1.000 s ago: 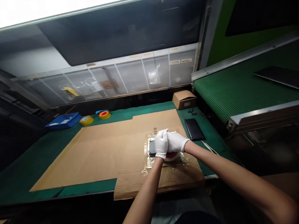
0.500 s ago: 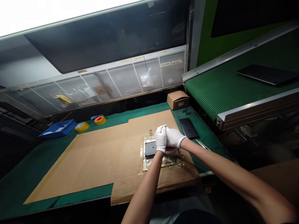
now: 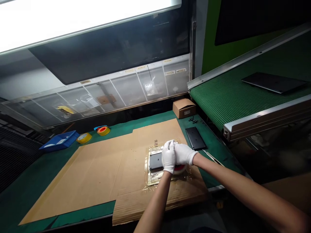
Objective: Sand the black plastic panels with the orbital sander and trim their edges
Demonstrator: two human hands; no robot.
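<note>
My left hand (image 3: 168, 157) and my right hand (image 3: 184, 154), both in white gloves, are clasped together over a roll of packing tape with a red core (image 3: 180, 168), most of it hidden beneath them. The roll rests on a clear plastic-wrapped package (image 3: 155, 178) with a dark grey flat panel (image 3: 155, 161) inside, which shows just left of my hands. Strips of shiny tape cross the wrapping. The package lies on a large flattened cardboard sheet (image 3: 97, 168).
A green mat covers the bench. On it are a blue tray (image 3: 59, 141), yellow (image 3: 84, 138) and orange (image 3: 103, 130) tape rolls, a small cardboard box (image 3: 184, 108), a black panel (image 3: 195, 138) and a metal tool (image 3: 212, 157). A green conveyor (image 3: 243, 100) carrying a dark panel (image 3: 273, 82) stands at right.
My head has turned, so the bench sits lower and further left in the view. My clasped hands have moved a little right across the package, showing more of the dark panel.
</note>
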